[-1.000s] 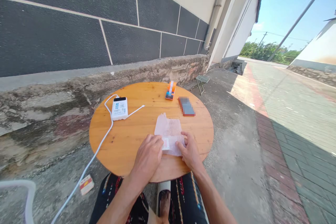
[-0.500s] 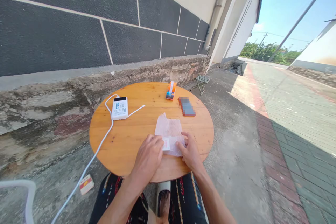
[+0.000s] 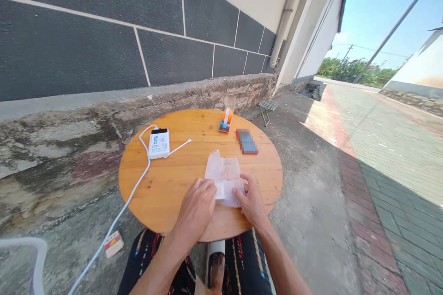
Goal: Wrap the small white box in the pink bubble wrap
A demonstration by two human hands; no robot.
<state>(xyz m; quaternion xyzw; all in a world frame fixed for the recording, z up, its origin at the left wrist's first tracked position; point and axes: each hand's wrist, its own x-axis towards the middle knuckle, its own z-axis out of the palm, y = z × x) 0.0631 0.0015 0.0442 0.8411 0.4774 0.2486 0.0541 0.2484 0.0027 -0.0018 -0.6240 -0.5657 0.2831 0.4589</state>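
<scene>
A sheet of thin, translucent whitish wrap lies near the front of the round wooden table. On its near left part rests a small white box with faint reddish print. My left hand is closed at the left end of this box, fingers bent together over it; the box's left side is hidden. At the wrap's right edge, my right hand pinches the sheet between thumb and fingers.
A white power bank with cables stands at the table's left. Toward the back are an orange tape dispenser and a blurred phone-like slab. A folding stool stands beyond; a small carton lies on the ground.
Both hands, the box and the wrap keep their places on the table. Only a very slight shift of the whole view shows.
</scene>
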